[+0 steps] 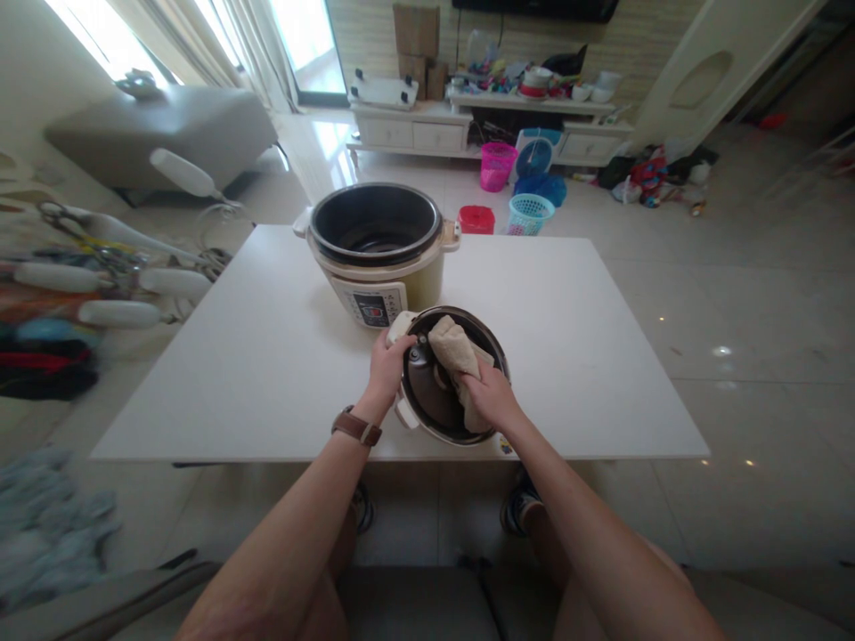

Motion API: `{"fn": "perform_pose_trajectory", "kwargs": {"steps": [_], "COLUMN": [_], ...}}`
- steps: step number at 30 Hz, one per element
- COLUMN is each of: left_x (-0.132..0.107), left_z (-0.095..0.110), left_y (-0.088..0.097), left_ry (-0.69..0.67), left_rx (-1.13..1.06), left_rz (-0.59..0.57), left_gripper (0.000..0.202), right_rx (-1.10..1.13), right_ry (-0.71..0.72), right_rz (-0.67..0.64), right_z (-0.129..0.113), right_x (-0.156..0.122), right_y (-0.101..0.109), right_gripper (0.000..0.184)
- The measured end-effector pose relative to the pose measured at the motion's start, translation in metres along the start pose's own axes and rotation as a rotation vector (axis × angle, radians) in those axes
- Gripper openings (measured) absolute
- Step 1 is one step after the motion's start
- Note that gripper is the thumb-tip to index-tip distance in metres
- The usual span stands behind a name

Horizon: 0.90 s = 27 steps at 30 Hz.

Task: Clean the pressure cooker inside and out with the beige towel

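Observation:
A round cooker lid [434, 401] lies upside down on the white table [574, 338], near its front edge. My left hand [388, 362] grips the lid's left rim, fingers curled over it; a brown watch sits on that wrist. My right hand [489, 392] is closed on a beige cloth [454, 349] pressed against the lid's dark inner face. Just behind the lid stands the open cream pressure cooker [378, 245], its dark inner pot showing and its control panel facing me.
Several white-handled utensils [113, 285] and coloured clutter lie left of the table. A grey sofa [166, 129] stands at the back left. Pink, red and blue baskets [527, 214] sit on the floor before a white TV cabinet [434, 133]. My knees are under the table's front edge.

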<state>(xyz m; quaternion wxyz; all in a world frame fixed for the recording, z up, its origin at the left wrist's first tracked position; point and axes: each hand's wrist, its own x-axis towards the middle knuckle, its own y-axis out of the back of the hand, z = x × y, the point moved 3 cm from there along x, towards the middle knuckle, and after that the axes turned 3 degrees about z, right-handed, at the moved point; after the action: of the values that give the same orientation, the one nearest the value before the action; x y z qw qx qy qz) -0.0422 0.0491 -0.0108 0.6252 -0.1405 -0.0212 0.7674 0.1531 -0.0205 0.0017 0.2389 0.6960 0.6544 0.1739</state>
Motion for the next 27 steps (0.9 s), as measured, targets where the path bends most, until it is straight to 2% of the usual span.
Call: {"fn": "perform_pose_trajectory", "kwargs": {"steps": [5,8,13,17,19,20,22,27], "left_x": [-0.001,0.000,0.003,0.004,0.003,0.003,0.003,0.002], "left_z": [0.002,0.000,-0.001,-0.001,-0.001,-0.001,-0.001,0.000], "left_y": [-0.001,0.001,0.003,0.004,0.004,0.004,0.004,0.002], "left_ry": [-0.004,0.012,0.022,0.027,0.020,0.016,0.007,0.019], "left_rx": [0.003,0.017,0.047,0.070,0.072,0.071,0.069,0.046], "left_rz": [-0.017,-0.022,-0.033,-0.016,-0.012,-0.011,-0.013,-0.008], "left_gripper": [0.043,0.043,0.045,0.045,0.044,0.044,0.044,0.044], "right_rx": [0.031,0.135,0.451,0.542,0.457,0.379,0.183,-0.203], "right_ry": [-0.009,-0.046,-0.125,-0.010,0.069,0.099,0.121,0.062], "right_rz": [0.023,0.107,0.438,0.747,0.815,0.795,0.671,0.181], "right_z": [0.003,0.004,0.004,0.002,0.002,0.001,0.002,0.010], "right_x": [0.000,0.001,0.005,0.002,-0.002,-0.004,-0.006,-0.002], "right_y": [-0.002,0.000,0.027,0.062,0.074,0.078,0.078,0.048], "right_gripper": [0.055,0.046,0.031,0.027,0.029,0.029,0.031,0.041]}}
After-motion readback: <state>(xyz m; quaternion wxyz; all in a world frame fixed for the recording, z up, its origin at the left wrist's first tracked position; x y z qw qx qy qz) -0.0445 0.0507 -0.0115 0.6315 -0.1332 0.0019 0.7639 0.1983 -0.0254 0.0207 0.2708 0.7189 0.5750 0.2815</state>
